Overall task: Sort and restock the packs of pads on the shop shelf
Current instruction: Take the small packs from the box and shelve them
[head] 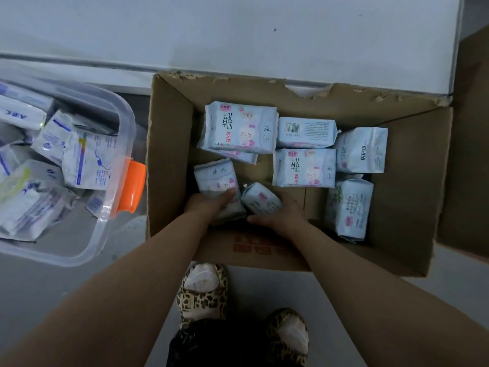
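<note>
Both arms reach down into the cardboard box (169, 154), centre of frame, which stands open on the floor (39, 282).

Left hand (209, 206): thumb pressed across the face of a rabbit-print pack (215, 178) at the box's lower left. The other fingers are hidden round its side, but the hand reads as clamped on it.

Right hand (281, 217): curled over the near end of a small pack (260, 198) just beside the first, gripping it. Fingertips out of sight.

Judgement: one pack per hand, so two leave together for the shelf, which I cannot make out here.

Box contents: several more pale blue packs (239, 125) of the same print, flat or on edge, in the upper and right part. Some bottom is bare.

Clear plastic bin (127, 123), left of frame, with an orange latch (131, 185): white packs (87, 160) of another brand, jumbled. Probably kept apart for sorting.
</note>
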